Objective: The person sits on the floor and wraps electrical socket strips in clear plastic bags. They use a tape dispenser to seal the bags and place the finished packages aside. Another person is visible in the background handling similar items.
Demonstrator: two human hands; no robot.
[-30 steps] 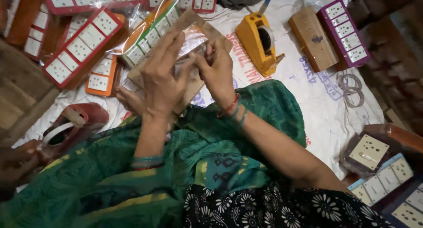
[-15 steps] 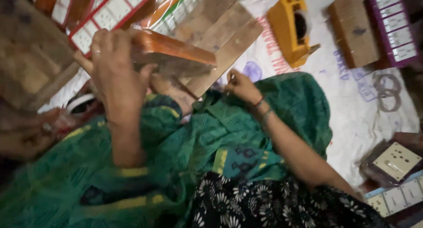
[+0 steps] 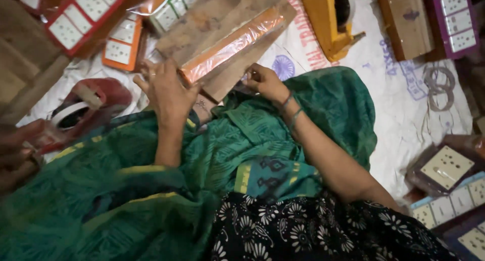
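A long flat board wrapped in clear orange-tinted plastic (image 3: 230, 45) lies slanted on a brown wooden board (image 3: 212, 13), just beyond my green-draped lap. My left hand (image 3: 166, 92) grips the wrapped board's near end, fingers curled over its edge. My right hand (image 3: 263, 82), bangles at the wrist, rests at the wooden board's near right edge, fingers bent and pressing there; whether it holds something small is hidden.
A yellow tape dispenser (image 3: 331, 16) stands at the back. Red-framed switch panels (image 3: 83, 11) and an orange one (image 3: 118, 51) lie back left, a red tape dispenser (image 3: 83, 107) left. A wooden box (image 3: 404, 18), purple panel (image 3: 457, 18), more switch plates (image 3: 447, 165) sit right on white sacking (image 3: 404, 119).
The wrapped board, held up in my left hand half a second ago, now lies down on the wooden board. My right hand moved up to the board's edge. The view shifted closer.
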